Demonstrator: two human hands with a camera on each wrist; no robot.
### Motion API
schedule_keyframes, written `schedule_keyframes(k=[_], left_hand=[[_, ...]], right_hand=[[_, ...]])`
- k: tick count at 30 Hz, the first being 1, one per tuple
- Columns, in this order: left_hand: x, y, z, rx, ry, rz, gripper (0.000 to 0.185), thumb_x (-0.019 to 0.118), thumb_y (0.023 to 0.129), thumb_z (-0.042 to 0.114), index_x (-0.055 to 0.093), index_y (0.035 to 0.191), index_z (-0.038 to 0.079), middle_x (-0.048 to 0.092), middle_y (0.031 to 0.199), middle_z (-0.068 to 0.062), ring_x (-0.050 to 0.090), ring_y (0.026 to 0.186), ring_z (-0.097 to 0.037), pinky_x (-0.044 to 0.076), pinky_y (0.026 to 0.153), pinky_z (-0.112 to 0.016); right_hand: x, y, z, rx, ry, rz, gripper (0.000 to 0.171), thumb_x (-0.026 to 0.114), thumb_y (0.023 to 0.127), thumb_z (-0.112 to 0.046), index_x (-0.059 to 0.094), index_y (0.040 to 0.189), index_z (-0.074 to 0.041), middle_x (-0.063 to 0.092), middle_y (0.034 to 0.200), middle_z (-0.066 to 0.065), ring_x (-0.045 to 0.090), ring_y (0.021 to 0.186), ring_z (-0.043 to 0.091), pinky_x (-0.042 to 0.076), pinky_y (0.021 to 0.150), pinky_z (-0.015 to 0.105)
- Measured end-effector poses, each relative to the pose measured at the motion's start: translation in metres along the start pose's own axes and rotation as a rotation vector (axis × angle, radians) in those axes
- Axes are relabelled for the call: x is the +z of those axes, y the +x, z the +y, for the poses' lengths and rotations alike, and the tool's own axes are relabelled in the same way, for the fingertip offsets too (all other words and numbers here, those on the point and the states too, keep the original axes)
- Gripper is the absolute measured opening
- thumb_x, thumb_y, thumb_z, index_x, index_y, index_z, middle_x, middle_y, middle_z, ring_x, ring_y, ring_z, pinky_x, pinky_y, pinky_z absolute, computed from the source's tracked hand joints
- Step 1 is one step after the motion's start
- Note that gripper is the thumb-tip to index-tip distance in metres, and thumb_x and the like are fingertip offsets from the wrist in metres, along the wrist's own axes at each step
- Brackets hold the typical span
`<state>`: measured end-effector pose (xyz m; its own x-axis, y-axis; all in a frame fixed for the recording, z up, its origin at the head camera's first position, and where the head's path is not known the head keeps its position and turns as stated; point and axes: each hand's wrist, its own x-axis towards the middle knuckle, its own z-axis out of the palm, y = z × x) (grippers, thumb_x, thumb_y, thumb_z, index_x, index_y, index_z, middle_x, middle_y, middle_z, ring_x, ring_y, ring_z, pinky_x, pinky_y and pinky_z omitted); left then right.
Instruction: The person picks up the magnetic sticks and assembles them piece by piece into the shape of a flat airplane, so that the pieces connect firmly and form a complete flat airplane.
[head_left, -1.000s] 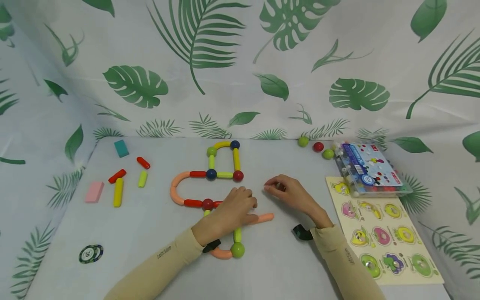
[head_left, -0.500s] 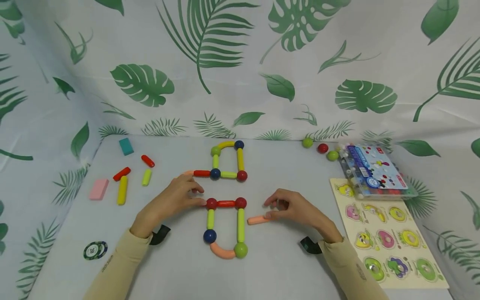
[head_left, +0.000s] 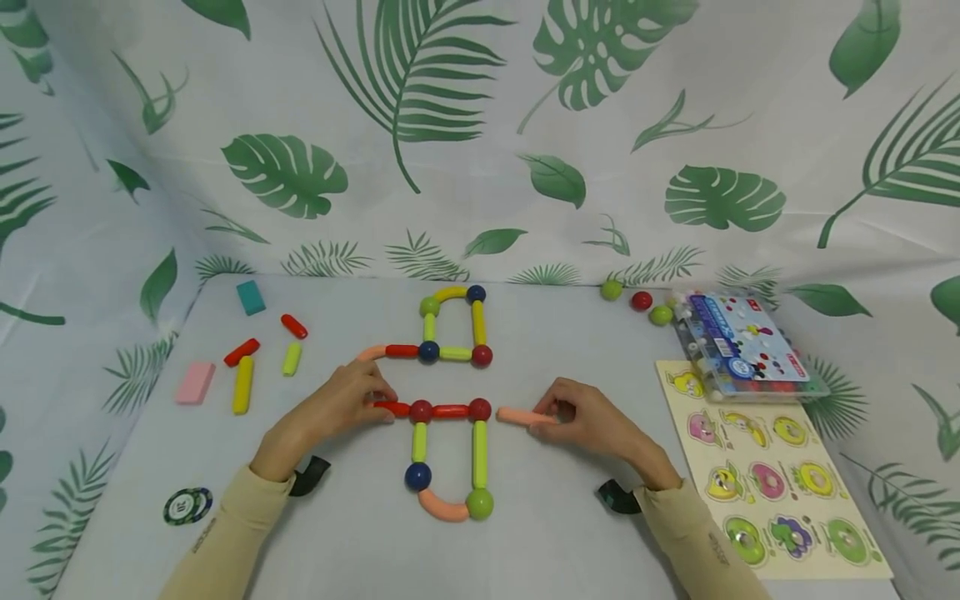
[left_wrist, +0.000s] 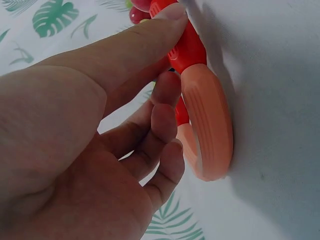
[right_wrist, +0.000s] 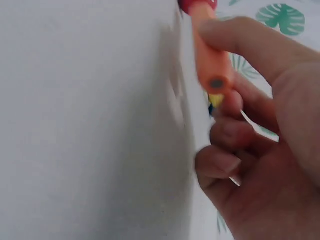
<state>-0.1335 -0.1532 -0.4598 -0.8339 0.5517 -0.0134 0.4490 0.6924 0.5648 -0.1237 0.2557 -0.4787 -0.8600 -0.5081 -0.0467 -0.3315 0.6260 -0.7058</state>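
Observation:
My left hand [head_left: 337, 412] pinches a red magnetic rod [left_wrist: 190, 50] between thumb and fingers. One end of the rod meets a red ball [head_left: 422, 411], and a curved peach rod [left_wrist: 210, 120] joins its other end. On the right, my right hand [head_left: 581, 414] pinches a straight peach magnetic rod [head_left: 517, 415], whose dark round end [right_wrist: 216, 83] faces the right wrist camera. Its far end points at another red ball [head_left: 479, 409], close beside it in the head view. Below the balls hangs a loop of green rods [head_left: 480, 454], a blue ball [head_left: 417, 476] and a green ball [head_left: 480, 503].
An upper loop with a yellow rod [head_left: 479, 323] lies behind. Loose rods [head_left: 242, 385], a pink block [head_left: 196, 383], a teal block [head_left: 251, 297] and a poker chip [head_left: 187, 506] lie left. A plastic box [head_left: 750, 342] overlaps a fruit puzzle board [head_left: 776, 492] on the right.
My left hand has moved left from above the lower loop to the red rod and now pinches it. My right hand has taken hold of the straight peach rod and raised it level with the red ball.

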Motion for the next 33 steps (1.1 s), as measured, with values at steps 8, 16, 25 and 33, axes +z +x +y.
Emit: schedule_keyframes(k=[8,16,25,33], left_hand=[[0.001,0.0,-0.001,-0.006,0.002,-0.002,0.026,0.088,0.078,0.02,0.081,0.1,0.009,0.062,0.087,0.001,0.054,0.08,-0.012,0.043,0.073,-0.027],[0.001,0.0,0.002,0.005,-0.004,-0.005,0.025,0.088,0.078,0.019,0.081,0.1,0.009,0.063,0.089,0.0,0.055,0.084,-0.013,0.045,0.074,-0.026],[-0.003,0.002,0.003,-0.008,-0.01,-0.035,0.026,0.087,0.079,0.022,0.081,0.101,0.011,0.061,0.086,0.001,0.052,0.074,-0.008,0.046,0.067,-0.021],[-0.003,0.0,0.001,-0.017,-0.024,-0.036,0.026,0.087,0.079,0.021,0.081,0.102,0.01,0.061,0.086,0.0,0.054,0.076,-0.011,0.046,0.067,-0.021]], right_hand=[[-0.005,0.028,0.008,0.033,-0.02,0.147,0.017,0.082,0.087,-0.033,0.069,0.093,-0.023,0.053,0.082,-0.001,0.049,0.075,0.015,0.039,0.063,0.025],[-0.003,0.043,0.013,0.035,-0.053,0.167,0.016,0.08,0.089,-0.029,0.07,0.096,-0.018,0.055,0.083,0.0,0.049,0.076,0.017,0.04,0.065,0.025],[0.0,0.049,0.011,0.057,-0.044,0.177,0.018,0.08,0.089,-0.031,0.07,0.096,-0.018,0.055,0.084,0.001,0.049,0.076,0.017,0.04,0.066,0.026],[-0.001,0.053,0.011,0.051,-0.046,0.18,0.019,0.079,0.09,-0.031,0.072,0.1,-0.017,0.056,0.087,0.002,0.05,0.077,0.018,0.041,0.066,0.027]])
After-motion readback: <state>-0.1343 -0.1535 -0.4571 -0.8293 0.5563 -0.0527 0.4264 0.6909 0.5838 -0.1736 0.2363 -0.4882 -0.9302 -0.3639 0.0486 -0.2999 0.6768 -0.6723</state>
